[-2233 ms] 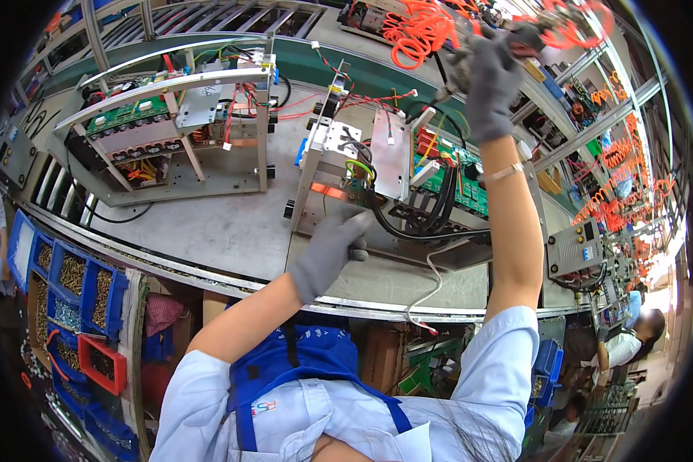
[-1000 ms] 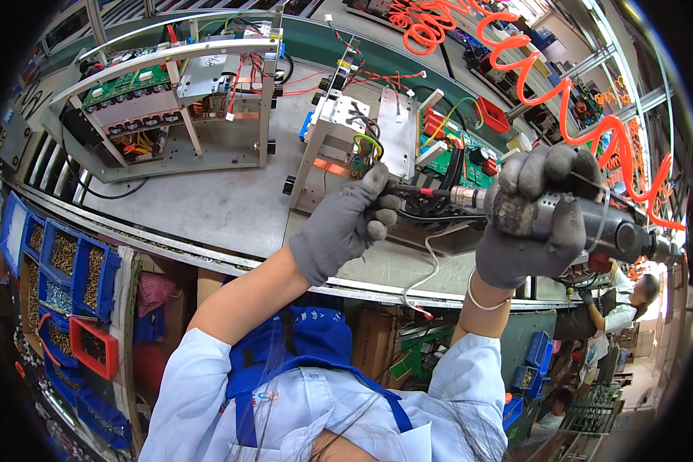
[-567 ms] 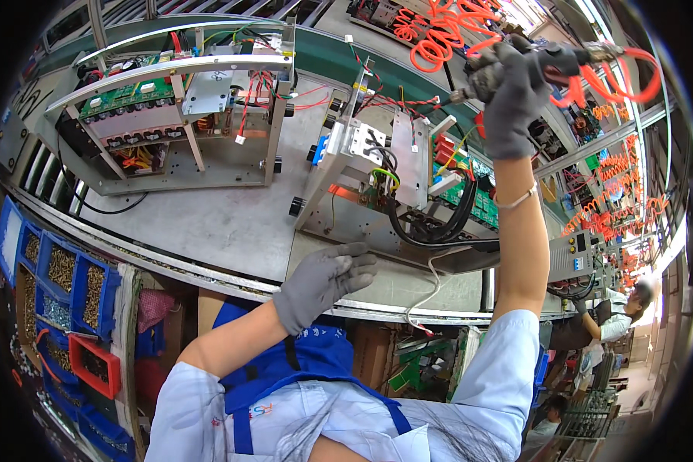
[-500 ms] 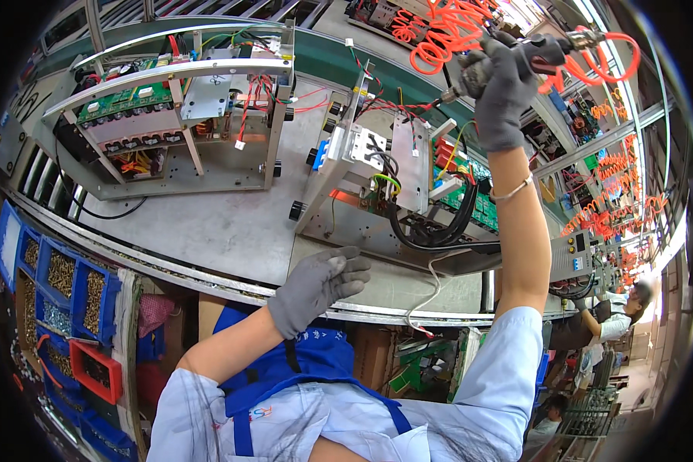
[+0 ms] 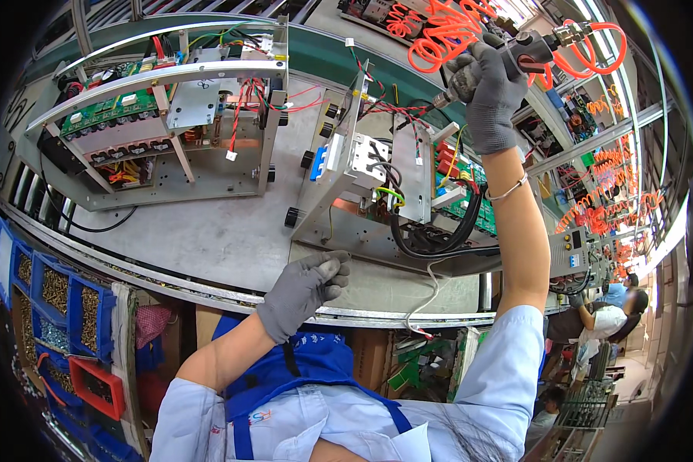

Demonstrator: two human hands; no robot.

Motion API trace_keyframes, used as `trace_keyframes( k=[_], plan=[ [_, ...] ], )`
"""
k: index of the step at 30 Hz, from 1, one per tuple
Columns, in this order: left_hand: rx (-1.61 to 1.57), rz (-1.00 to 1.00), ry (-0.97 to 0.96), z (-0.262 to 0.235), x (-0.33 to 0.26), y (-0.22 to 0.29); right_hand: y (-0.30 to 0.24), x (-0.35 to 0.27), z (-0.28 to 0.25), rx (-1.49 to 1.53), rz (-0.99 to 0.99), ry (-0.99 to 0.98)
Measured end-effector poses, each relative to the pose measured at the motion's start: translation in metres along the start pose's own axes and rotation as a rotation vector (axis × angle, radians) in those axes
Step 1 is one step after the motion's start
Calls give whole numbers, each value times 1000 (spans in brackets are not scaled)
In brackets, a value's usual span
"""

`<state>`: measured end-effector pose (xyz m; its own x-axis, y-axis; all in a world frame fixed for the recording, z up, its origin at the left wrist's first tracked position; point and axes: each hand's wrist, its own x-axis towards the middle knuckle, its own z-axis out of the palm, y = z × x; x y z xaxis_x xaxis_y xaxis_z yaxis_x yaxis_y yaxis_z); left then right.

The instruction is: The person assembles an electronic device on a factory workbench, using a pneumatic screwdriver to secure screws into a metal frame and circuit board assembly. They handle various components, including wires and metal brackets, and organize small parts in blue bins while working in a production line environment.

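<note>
My right hand (image 5: 491,100), in a grey glove, is raised and wrapped round a pneumatic screwdriver (image 5: 533,52). Its tip points down and left, above an open metal chassis (image 5: 339,219). An orange coiled air hose (image 5: 612,48) joins the tool's rear end. That chassis carries a white terminal block with a blue switch (image 5: 325,158), green circuit boards, thick black cables (image 5: 462,231) and loose red and black wires. Low over the bench's near edge is my left hand (image 5: 304,292), also gloved, fingers curled and thumb pressed to them; what they hold, if anything, is hidden.
A second open chassis (image 5: 200,173) stands on the bench (image 5: 185,231) to the left. Blue bins (image 5: 54,286) of screws and a red bin (image 5: 98,387) sit at lower left. A white cable (image 5: 436,289) hangs over the front edge. Other people (image 5: 608,319) are at far right.
My left hand has curled its fingers and drawn slightly left and down. The right hand has shifted a little left with the screwdriver.
</note>
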<state>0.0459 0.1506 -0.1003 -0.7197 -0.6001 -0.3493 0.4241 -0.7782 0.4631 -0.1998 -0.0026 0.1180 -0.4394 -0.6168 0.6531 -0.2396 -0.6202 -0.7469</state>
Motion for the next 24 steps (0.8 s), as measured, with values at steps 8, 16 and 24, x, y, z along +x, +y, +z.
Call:
trace_keyframes(
  k=[8, 16, 24],
  plan=[
    [-38, -59, -36, 2, 0, -4, 13, 8, 4, -13, -6, -48],
    [-32, -12, -67, 12, -7, -5, 16, 15, 1, -41, -9, -100],
    [-115, 102, -256, 63, 9, 13, -132, -56, -42, 264, 91, -350]
  ],
)
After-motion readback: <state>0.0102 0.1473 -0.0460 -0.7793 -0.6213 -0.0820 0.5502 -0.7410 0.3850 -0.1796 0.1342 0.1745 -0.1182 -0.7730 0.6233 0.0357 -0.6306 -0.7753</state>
